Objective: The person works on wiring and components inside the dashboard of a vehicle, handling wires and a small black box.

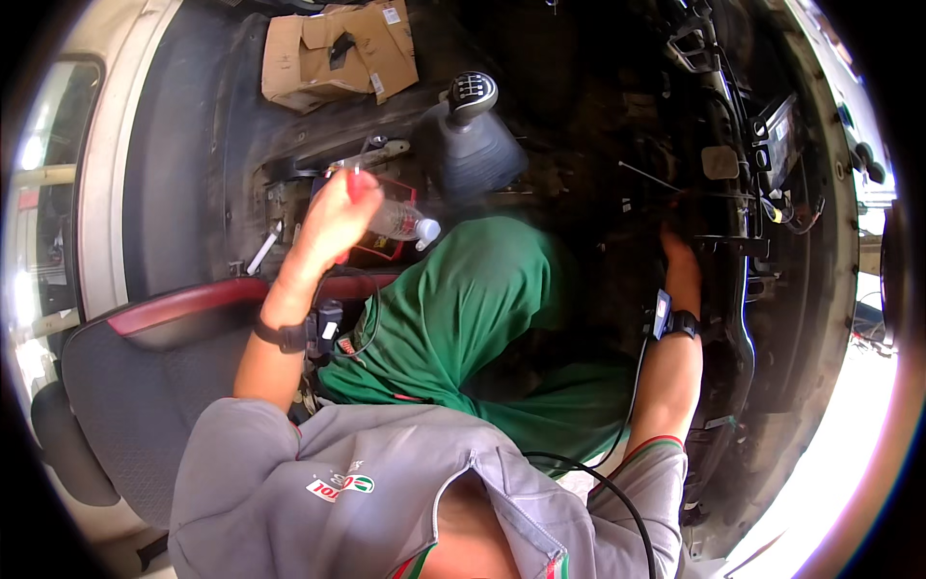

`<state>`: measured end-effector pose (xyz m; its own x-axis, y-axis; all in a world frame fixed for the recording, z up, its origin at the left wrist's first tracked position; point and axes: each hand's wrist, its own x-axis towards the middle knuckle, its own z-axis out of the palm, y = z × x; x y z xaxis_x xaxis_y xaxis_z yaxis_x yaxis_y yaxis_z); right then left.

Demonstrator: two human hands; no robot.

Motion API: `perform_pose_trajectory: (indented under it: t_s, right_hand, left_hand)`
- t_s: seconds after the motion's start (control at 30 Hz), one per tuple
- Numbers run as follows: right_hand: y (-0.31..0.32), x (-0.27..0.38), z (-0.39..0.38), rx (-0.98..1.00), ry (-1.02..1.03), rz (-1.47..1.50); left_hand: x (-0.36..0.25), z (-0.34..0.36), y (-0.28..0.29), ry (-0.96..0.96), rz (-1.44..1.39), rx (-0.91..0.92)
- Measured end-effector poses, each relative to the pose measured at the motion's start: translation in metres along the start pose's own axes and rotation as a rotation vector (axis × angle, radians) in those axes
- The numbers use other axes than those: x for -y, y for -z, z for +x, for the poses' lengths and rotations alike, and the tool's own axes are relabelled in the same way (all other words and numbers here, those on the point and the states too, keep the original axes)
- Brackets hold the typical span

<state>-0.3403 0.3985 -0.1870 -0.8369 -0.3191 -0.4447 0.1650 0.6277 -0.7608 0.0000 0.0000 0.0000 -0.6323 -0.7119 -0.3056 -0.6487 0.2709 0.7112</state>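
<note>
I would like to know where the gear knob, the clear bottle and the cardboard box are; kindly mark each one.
Gear knob [473, 93]: head view, on its rounded top.
Clear bottle [394, 221]: head view, on its transparent body.
Cardboard box [285, 64]: head view, on its left-hand panel.

I'm inside a vehicle's cab [178, 174], partly stripped: the gear stick [471, 135] stands before me, a seat [154, 405] to its left and nearer me, a bare dash frame [719, 162] with loose wiring [803, 220] to its right.
</note>
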Motion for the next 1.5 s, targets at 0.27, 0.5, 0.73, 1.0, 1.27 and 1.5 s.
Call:
perform_pose_trajectory:
  t_s: [0.27, 0.5, 0.73, 1.0, 1.27, 1.5]
  right_hand:
    - [-0.005, 0.029, -0.029, -0.017, 0.191, 0.016]
    - [0.001, 0.004, -0.018, -0.012, 0.271, -0.116]
    - [0.003, 0.000, -0.016, -0.065, 0.222, -0.034]
    - [-0.002, -0.007, -0.016, -0.056, 0.143, 0.145]
    - [-0.012, -0.008, -0.017, 0.020, 0.050, 0.525]
    - [-0.003, -0.016, -0.022, 0.013, -0.034, 0.820]
  left_hand:
    - [0.114, 0.023, 0.008, 0.258, 0.328, -0.134]
    - [0.128, 0.045, 0.006, 0.270, 0.536, -0.051]
    - [0.084, 0.030, -0.002, 0.158, 0.661, -0.018]
    - [-0.106, -0.026, -0.115, -0.403, -0.063, 0.357]
    - [-0.156, 0.161, -0.299, -0.497, -0.219, 0.171]
    - [-0.201, 0.233, -0.363, -0.553, 0.202, 0.318]
